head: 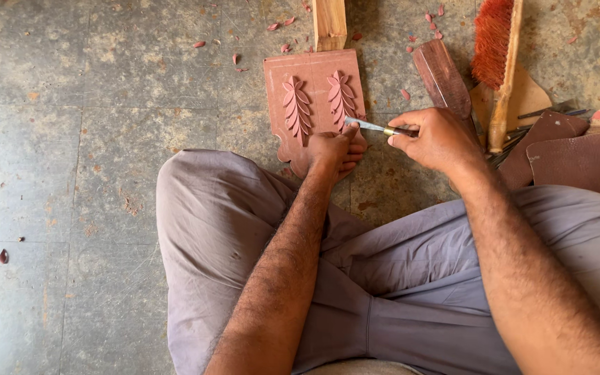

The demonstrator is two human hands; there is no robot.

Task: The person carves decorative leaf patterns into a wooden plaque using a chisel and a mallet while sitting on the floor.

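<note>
A reddish wooden panel (314,87) with two carved leaf sprigs lies flat on the floor in front of my crossed legs. My left hand (335,153) presses down on the panel's near edge, fingers curled beside the blade. My right hand (435,139) grips a carving chisel (373,126) with a metal blade and brass ferrule. The blade tip touches the lower end of the right leaf sprig (342,98). The left leaf sprig (296,107) is uncovered.
A pale wooden bar (330,24) butts against the panel's far edge. To the right lie a dark wooden block (442,76), an orange-bristled brush (498,48), brown sandpaper sheets (571,156) and some tools. Red wood chips (279,28) dot the grey concrete floor.
</note>
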